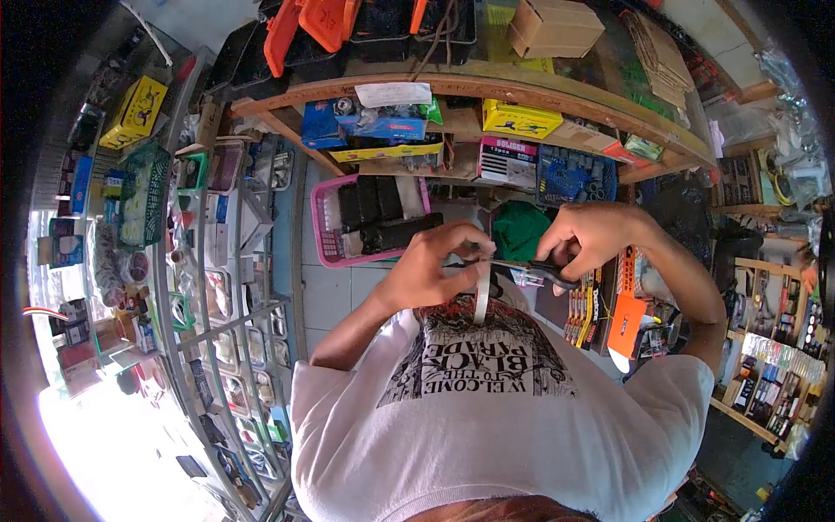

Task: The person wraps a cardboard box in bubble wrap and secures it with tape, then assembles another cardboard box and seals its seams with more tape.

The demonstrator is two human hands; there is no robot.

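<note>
My right hand [600,237] has its fingers in the black handles of a pair of scissors [557,277]. The thin blades point left, toward my other hand. Between the thumb and fingertips of my left hand [439,268] is a narrow white strip [481,300], which hangs down in front of my printed white shirt [496,435]. The blade tips meet the strip right at the left fingertips. Beyond both hands lies a dark green bundle [519,230].
A pink basket [326,248] with black wrapped packs stands on the tiled floor at left. Ahead is a wooden shelf [487,85] with a yellow box [522,119] and a blue basket [576,177]. A glass-shelved rack [230,326] runs along the left. An orange box [628,317] sits near my right elbow.
</note>
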